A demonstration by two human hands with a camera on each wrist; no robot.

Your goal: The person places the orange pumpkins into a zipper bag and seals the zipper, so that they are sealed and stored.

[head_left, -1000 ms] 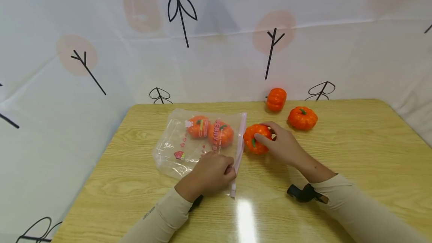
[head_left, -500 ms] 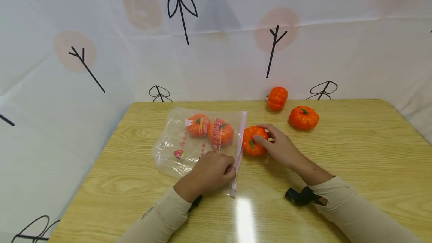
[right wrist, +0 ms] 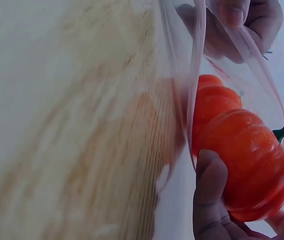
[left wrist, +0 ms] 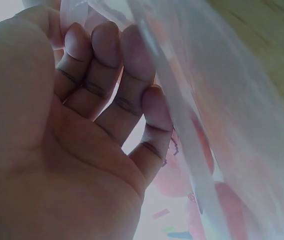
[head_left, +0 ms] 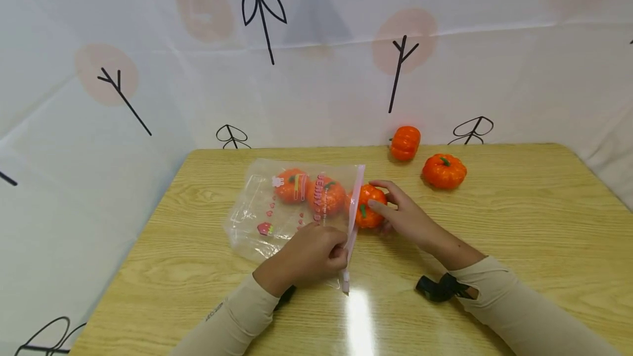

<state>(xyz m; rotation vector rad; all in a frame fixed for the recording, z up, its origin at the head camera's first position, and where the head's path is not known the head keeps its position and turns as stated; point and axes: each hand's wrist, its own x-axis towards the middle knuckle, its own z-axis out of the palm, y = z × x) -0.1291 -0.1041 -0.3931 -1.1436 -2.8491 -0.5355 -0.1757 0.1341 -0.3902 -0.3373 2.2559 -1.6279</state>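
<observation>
Pumpkin [head_left: 368, 198] partway into the mouth of a clear bag [head_left: 252, 205].
From where I stand, the right hand [head_left: 405, 217] has its fingers wrapped round it, one side under the pink strip [head_left: 356, 194]; the left hand's [head_left: 307, 254] fingers pinch the bag's edge. Two bagged pumpkins [head_left: 292, 183] lie side by side, and two loose pumpkins [head_left: 444, 172] sit farther back on the tabletop [head_left: 514, 224].
</observation>
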